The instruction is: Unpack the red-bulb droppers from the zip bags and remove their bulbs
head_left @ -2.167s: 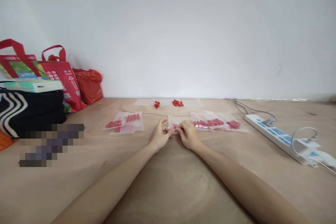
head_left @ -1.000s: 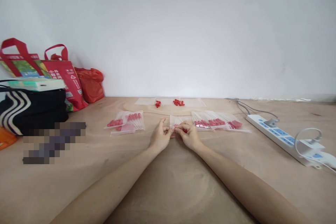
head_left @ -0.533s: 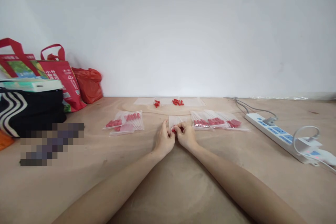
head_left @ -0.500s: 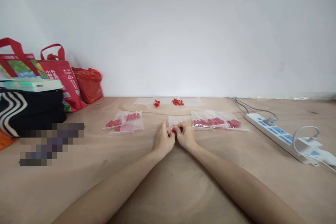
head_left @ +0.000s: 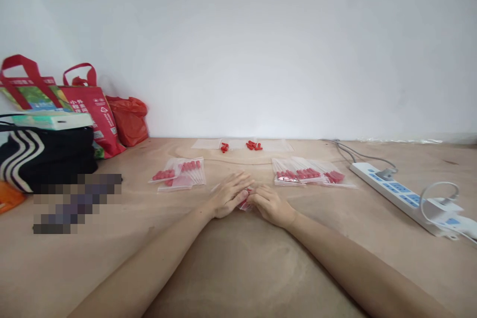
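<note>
A small clear zip bag (head_left: 244, 204) with red pieces inside lies on the table between my hands, largely covered by them. My left hand (head_left: 229, 196) rests across it from the left, fingers stretched out together and thumb towards the bag. On the other side, my right hand (head_left: 274, 206) has its fingers bent and closed at the bag's right edge. Filled bags (head_left: 307, 173) with red pieces overlap to the right of my hands. Another group of filled bags (head_left: 192, 166) lies to the left. Farther back, loose red pieces (head_left: 254, 145) sit on flat clear bags (head_left: 279, 145).
A white power strip (head_left: 400, 196) with plugs and cables lies at the right. On the left stand red shopping bags (head_left: 89, 114), a red plastic bag (head_left: 128, 121) and a black striped bag (head_left: 55, 159). A blurred-out dark object (head_left: 80, 203) lies before them. A wall closes off the back.
My left hand has gone from a pinch to lying flat with fingers stretched over the bag. The bag and my right hand have come slightly nearer to me.
</note>
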A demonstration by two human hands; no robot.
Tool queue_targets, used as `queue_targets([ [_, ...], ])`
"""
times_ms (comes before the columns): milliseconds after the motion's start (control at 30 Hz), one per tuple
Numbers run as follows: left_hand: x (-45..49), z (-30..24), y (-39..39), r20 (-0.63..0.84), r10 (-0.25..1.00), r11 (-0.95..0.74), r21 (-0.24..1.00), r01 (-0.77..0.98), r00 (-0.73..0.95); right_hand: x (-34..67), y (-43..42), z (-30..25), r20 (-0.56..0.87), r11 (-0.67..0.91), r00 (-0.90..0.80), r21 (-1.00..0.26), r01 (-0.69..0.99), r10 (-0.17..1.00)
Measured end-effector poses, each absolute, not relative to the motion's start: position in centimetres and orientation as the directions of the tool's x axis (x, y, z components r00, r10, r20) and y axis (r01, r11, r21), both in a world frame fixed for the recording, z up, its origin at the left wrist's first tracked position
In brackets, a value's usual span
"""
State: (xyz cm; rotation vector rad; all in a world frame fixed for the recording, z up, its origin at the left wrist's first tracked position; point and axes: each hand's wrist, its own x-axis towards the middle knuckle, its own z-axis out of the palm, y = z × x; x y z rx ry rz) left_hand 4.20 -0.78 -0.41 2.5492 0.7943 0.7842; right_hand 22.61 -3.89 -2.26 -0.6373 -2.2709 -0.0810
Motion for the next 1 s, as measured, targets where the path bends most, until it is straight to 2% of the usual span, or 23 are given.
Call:
queue_targets([
  [100, 4.3, -1.0, -0.8, 0.272, 0.632, -0.732, 0.518, 0.443, 0.725, 22.7, -4.0, -2.2, 0.685, 0.866, -0.591, -0.121, 0.485, 0.427],
  [200, 4.4, -1.2, -1.2, 0.243, 0.669, -0.708, 0.498, 0.502, 0.703, 22.8, -4.1, -2.1, 0.669, 0.769, -0.511, -0.145, 0.622, 0.539],
  [300, 4.3, -1.1, -1.9, 0.216, 0.706, -0.688, 0.437, 0.58, 0.674, 22.7, -4.3, -2.2, 0.655, 0.623, -0.345, -0.248, 0.742, 0.672],
  [400, 4.3, -1.2, -2.5, 0.215, 0.743, -0.659, 0.4, 0.637, 0.634, 22.6, -4.3, -2.3, 0.622, 0.565, -0.263, -0.355, 0.745, 0.738],
  [600, 4.6, -1.1, -2.8, 0.282, 0.757, -0.649, 0.418, 0.635, 0.589, 22.4, -4.5, -2.3, 0.541, 0.518, -0.232, -0.468, 0.716, 0.809],
  [767, 6.2, -0.4, -3.1, 0.319, 0.82, -0.573, 0.446, 0.688, 0.476, 22.1, -4.9, -2.3, 0.525, 0.516, -0.248, -0.458, 0.723, 0.814],
  [900, 7.3, -0.3, -3.3, 0.292, 0.855, -0.515, 0.382, 0.767, 0.428, 22.0, -4.9, -2.4, 0.519, 0.447, -0.177, -0.459, 0.768, 0.836],
  [1000, 7.5, -0.3, -3.3, 0.31, 0.822, -0.565, 0.337, 0.753, 0.478, 21.9, -4.8, -2.9, 0.51, 0.359, -0.071, -0.493, 0.793, 0.857],
])
